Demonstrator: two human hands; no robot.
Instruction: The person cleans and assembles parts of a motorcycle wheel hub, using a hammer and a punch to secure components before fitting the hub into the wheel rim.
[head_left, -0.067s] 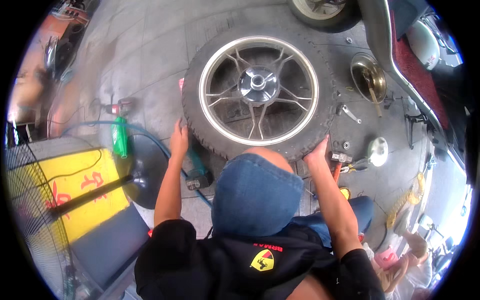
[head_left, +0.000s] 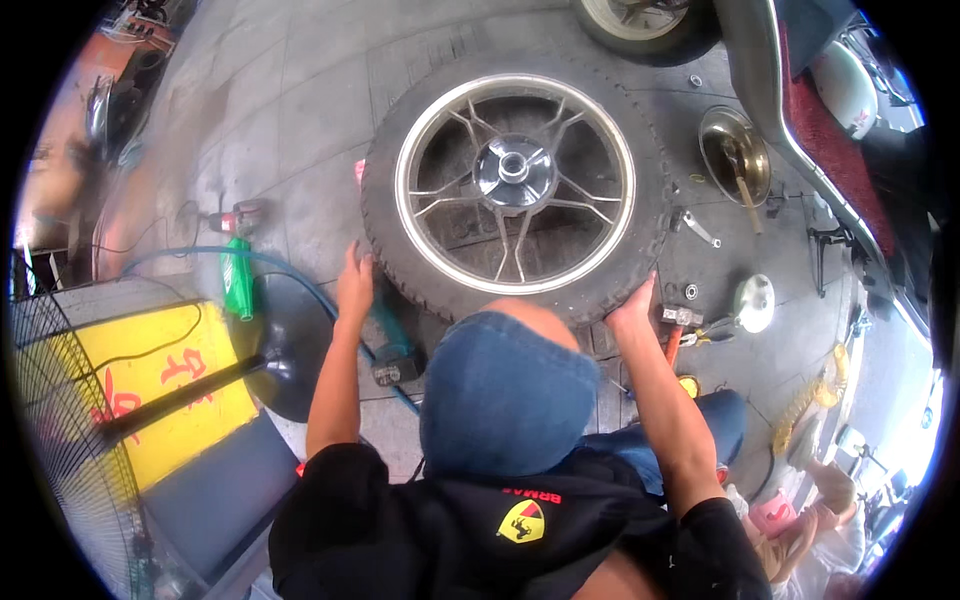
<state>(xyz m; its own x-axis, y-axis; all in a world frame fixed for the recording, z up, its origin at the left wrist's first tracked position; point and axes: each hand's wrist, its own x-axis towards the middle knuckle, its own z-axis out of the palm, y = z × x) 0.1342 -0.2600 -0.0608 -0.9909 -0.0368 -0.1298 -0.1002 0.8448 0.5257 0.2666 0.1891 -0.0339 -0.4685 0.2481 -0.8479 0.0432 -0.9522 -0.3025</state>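
Note:
A wheel with a silver spoked rim (head_left: pixel 514 283) and knobbly black tyre (head_left: pixel 390 150) lies flat in front of me. My left hand (head_left: pixel 356 280) is at the tyre's left edge, fingers stretched out and slightly apart. At its lower right edge my right hand (head_left: pixel 630 308) grips the tyre, thumb along the outside, other fingers hidden. A teal cordless power tool (head_left: pixel 393 355) lies below my left hand. Beside my right hand are a hammer (head_left: pixel 682 316), pliers (head_left: pixel 708 336) and a small bearing (head_left: pixel 691 292). A wrench (head_left: pixel 700 228) lies right of the tyre.
A scooter (head_left: pixel 840 190) and another wheel (head_left: pixel 640 45) stand at upper right, near a metal bowl (head_left: pixel 720 155). A wire fan (head_left: pixel 65 420), blue hose (head_left: pixel 300 272), green bag (head_left: pixel 238 280) and yellow board (head_left: pixel 180 330) are left. Another person (head_left: pixel 840 530) is at lower right.

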